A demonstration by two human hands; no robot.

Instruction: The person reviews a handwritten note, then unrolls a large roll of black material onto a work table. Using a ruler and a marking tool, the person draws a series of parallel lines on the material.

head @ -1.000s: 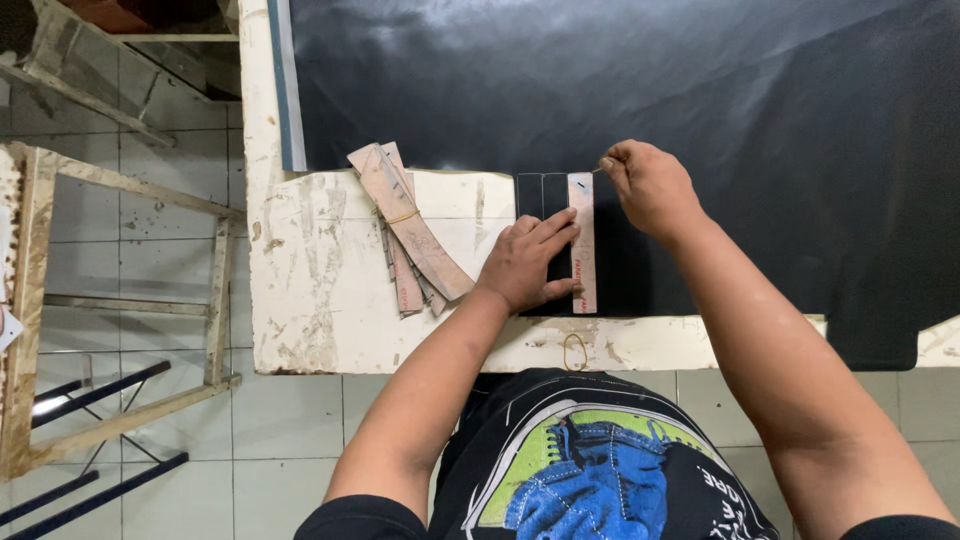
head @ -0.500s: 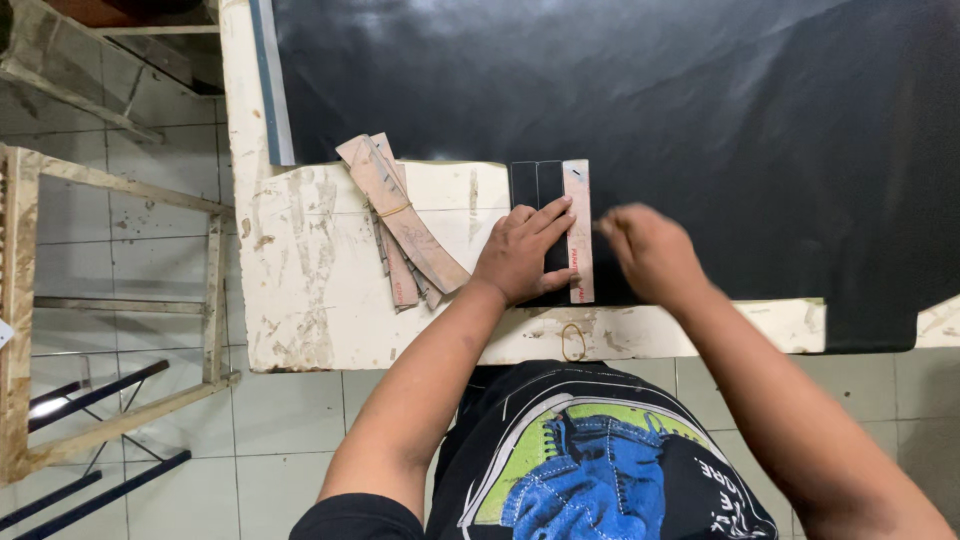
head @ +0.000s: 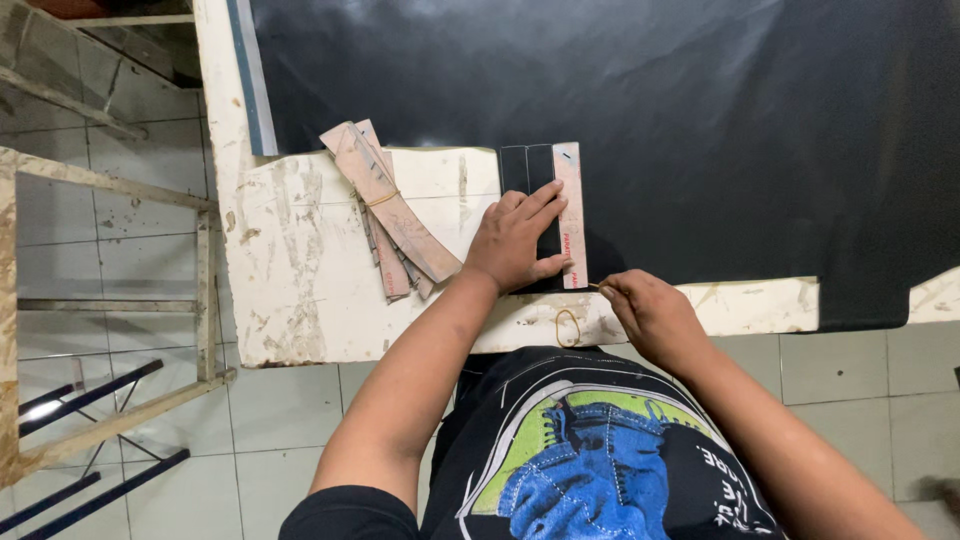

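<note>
One black leather sheet covers one white worktop. One pink template strip, one banded bundle of cardboard patterns, and one loose rubber band lie there. Two hands: left hand, right hand.

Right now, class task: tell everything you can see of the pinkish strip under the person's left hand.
The pinkish strip is a long, narrow, flat template, cardboard by its look. It lies lengthwise on the black sheet, beside cut black strips. The left hand presses on it with its fingers. The right hand holds a thin tool at its near end.
</note>
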